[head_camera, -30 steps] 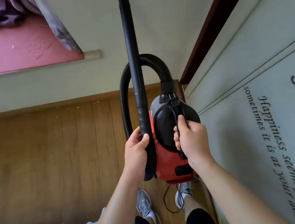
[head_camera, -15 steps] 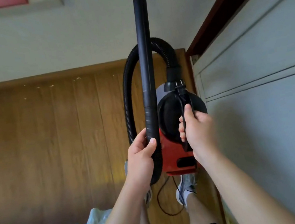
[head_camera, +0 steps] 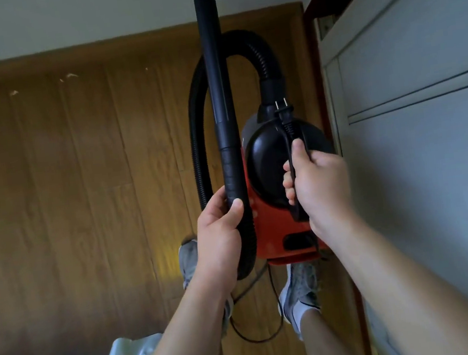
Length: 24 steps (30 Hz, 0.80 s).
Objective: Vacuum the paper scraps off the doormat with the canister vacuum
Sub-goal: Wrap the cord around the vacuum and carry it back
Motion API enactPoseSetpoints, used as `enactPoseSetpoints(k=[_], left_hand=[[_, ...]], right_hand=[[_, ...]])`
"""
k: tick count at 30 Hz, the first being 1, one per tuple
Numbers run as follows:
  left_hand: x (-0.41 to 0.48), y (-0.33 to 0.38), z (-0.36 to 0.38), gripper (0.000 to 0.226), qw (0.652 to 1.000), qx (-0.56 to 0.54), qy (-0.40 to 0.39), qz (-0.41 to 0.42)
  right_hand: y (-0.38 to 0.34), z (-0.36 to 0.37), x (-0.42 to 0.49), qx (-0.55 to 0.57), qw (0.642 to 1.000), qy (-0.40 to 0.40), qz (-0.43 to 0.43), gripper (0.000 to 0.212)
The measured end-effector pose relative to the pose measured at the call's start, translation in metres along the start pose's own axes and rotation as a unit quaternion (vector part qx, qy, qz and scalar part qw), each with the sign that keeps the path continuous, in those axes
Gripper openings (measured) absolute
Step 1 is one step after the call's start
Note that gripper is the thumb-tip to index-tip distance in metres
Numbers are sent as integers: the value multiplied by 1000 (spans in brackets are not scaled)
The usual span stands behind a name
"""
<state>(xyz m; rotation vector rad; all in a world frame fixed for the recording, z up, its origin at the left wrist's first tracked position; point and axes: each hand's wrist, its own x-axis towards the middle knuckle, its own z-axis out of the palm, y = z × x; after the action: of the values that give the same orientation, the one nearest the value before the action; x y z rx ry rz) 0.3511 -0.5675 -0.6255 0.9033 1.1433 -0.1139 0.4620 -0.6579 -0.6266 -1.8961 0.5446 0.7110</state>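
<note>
Overhead, two hands: left hand [head_camera: 219,232] grips one wand [head_camera: 217,90], right hand [head_camera: 322,184] one canister vacuum [head_camera: 270,167].

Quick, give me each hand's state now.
Left hand: closed around the black wand.
Right hand: closed on the vacuum's carry handle and plug cord.

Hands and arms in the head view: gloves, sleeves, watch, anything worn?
Nothing worn. The left hand and right hand are bare, with no gloves, rings or watch in view. Both forearms are bare right to the frame's bottom edge, so no sleeves show.
</note>
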Motion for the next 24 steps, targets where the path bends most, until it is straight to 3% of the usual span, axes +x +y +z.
enactPoseSetpoints(k=[24], left_hand=[[120,-64,6,25,999,33,36,-4]], right_hand=[[60,41,118,-22,999,-27,-13,45]])
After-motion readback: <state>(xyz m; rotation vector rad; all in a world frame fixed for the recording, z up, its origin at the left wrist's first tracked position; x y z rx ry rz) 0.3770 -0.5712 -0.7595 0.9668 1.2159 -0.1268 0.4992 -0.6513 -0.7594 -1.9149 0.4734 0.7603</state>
